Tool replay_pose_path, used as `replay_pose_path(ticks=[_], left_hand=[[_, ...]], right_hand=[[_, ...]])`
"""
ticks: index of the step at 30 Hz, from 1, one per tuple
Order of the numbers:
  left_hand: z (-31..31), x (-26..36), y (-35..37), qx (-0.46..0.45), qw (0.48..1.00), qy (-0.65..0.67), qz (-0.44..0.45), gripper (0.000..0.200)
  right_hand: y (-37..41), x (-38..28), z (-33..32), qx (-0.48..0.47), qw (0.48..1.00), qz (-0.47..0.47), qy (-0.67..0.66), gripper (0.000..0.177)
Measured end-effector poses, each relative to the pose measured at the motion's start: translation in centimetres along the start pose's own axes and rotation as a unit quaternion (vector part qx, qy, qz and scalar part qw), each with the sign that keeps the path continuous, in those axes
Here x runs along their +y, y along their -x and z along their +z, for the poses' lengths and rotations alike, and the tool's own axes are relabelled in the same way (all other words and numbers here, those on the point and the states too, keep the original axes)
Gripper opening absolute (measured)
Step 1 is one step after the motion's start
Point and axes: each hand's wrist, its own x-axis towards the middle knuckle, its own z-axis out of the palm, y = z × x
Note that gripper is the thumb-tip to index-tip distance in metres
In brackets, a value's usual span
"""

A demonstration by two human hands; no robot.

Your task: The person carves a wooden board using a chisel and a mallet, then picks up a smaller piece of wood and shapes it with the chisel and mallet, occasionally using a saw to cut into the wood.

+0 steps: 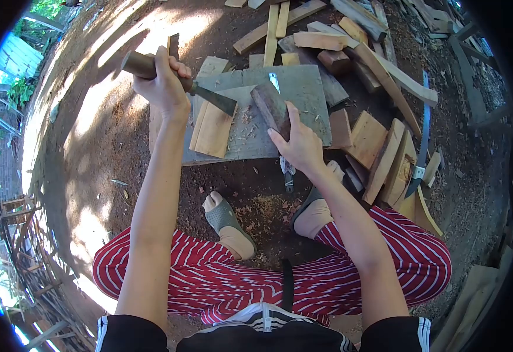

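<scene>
My left hand point(164, 85) is wrapped round the wooden handle of a wide chisel point(216, 100), which slants down to the right. Its blade end overlaps the upper right of a pale wood block point(212, 132) on the grey low bench point(303, 88). In my right hand point(299, 141) is a dark, rough wood block point(270, 107), gripped at its lower end and tilted over the bench, to the right of the chisel. Wood shavings lie scattered on the bench top between the two.
Offcuts and planks point(380, 152) are piled right of and behind the bench. A curved-blade saw point(425, 126) lies along the right side. A long metal tool point(287, 176) sticks out below the bench's front edge. My sandalled feet point(224, 220) stand before it.
</scene>
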Motion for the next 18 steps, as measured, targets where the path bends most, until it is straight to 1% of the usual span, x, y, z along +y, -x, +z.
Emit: replay_pose_path(ticks=[11,15,18], left_hand=[[0.27,-0.82,-0.36,-0.017,1.0,-0.005,0.003,0.02],[0.21,-0.85,-0.54,-0.012,1.0,-0.005,0.001,0.02],[0.54,-0.78,-0.31,0.011,1.0,-0.014,0.002,0.018]], right_hand=[[-0.03,0.31,0.31,0.011,1.0,-0.01,-0.003,0.076],[0.02,0.25,0.31,0.012,1.0,-0.01,-0.009,0.075],[-0.01,0.16,0.22,0.013,1.0,-0.009,-0.01,0.075]])
